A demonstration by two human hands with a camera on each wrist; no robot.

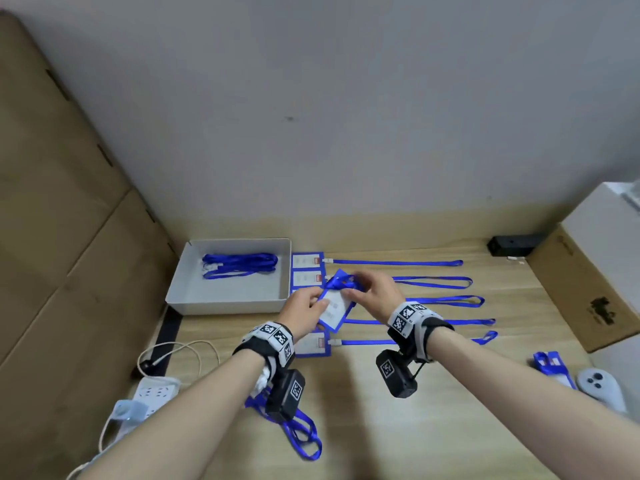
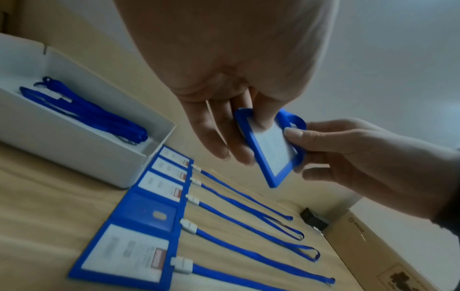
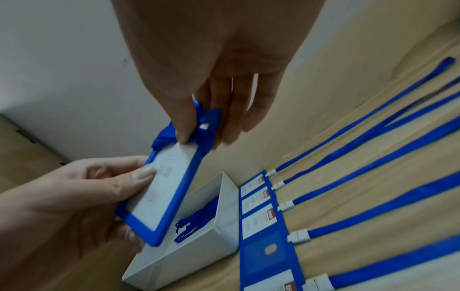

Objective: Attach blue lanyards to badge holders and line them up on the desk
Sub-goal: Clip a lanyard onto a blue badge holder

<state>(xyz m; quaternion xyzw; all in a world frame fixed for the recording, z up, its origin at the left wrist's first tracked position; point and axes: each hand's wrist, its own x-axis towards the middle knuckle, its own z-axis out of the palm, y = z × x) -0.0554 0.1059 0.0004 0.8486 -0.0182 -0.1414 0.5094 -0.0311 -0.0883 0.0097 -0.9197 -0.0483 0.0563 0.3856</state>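
Fingers of your left hand (image 1: 304, 308) clamp the blue-framed plastic badge holder (image 3: 159, 194) low; your right hand (image 1: 372, 292) pinches the bunched blue ribbon lanyard (image 3: 164, 135) at its top. Twist there, and the clip may miss.

Office storeroom: desk (image 1: 433, 427), cardboard boxes (image 1: 62, 188)

The wood desk (image 1: 433, 393) holds a white box (image 1: 228, 304), five badge holders (image 2: 161, 187) in a row with lanyards (image 1: 394, 262), a power strip (image 1: 156, 393)
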